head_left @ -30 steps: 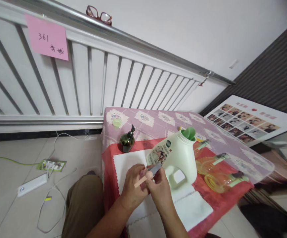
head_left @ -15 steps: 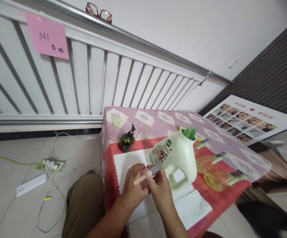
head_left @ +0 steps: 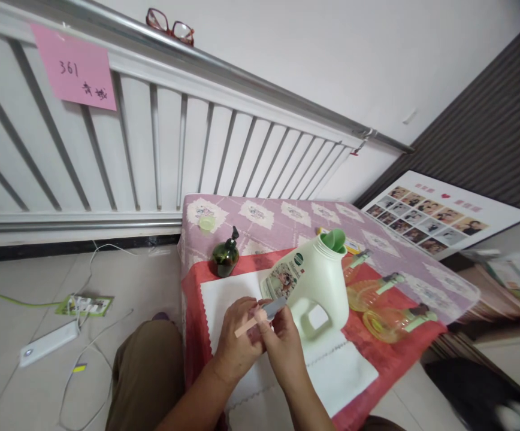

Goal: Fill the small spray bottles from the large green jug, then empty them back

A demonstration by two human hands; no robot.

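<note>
Both hands meet over the near edge of a low table. My left hand (head_left: pixel 235 344) is closed round a small item hidden in the fingers. My right hand (head_left: pixel 283 346) pinches a thin stick (head_left: pixel 260 316), peach at one end and grey at the other, held against the left fingers. Just behind the hands stands a pale green detergent jug (head_left: pixel 314 281) with an open mouth and a green spout. A white cloth (head_left: pixel 224 296) lies under the hands on a red mat (head_left: pixel 390 359).
A dark green pump bottle (head_left: pixel 224 256) stands at the mat's far left corner. Three yellow bottles (head_left: pixel 379 308) lie right of the jug. A small green cap (head_left: pixel 206 223) rests on the purple tablecloth. Power strips and cables (head_left: pixel 48 341) lie on the floor at left; a radiator stands behind.
The view has shifted slightly, so everything sits a little lower and to the left. The hands keep the same hold on the stick with barely any movement.
</note>
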